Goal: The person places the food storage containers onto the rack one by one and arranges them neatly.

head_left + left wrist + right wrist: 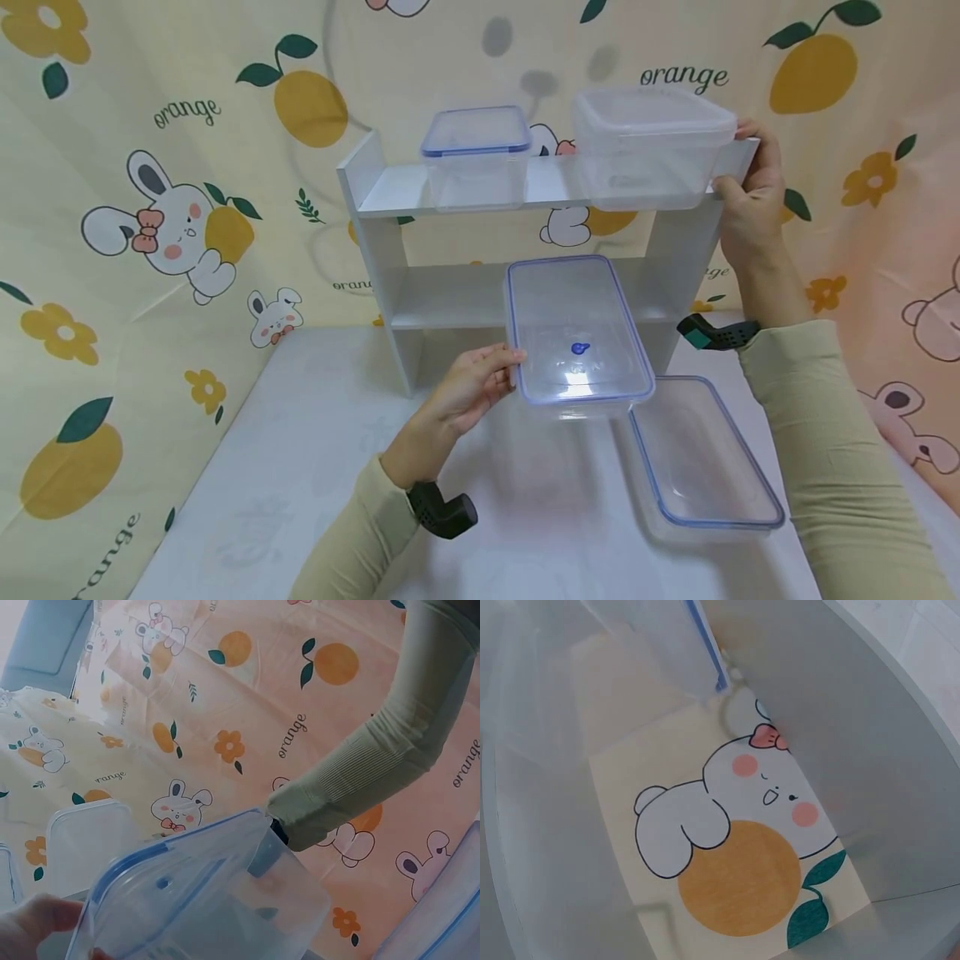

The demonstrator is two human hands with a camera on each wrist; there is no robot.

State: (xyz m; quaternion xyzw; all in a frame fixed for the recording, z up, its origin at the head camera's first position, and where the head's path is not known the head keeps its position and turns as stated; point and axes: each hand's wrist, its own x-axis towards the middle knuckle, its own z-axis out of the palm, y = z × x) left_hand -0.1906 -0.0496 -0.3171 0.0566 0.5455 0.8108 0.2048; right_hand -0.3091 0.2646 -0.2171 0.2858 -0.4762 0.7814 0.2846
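Note:
My left hand [476, 387] pinches the left edge of a clear lidded food container [577, 308] with a blue rim, raised and tilted in front of the shelf. In the left wrist view, the fingers [45, 919] are at that container's edge [202, 892]. My right hand [753, 200] grips the upper right side panel of the white shelf [682, 242], thumb in front, fingertips close to a frosted container [652, 150] on the top board. The right wrist view does not show the hand.
A blue-rimmed clear container [708, 454] lies on the white table [300, 500] at right. A smaller container with a blue-edged lid [476, 158] stands on the top board's left part. Behind hangs a patterned cloth [187, 317].

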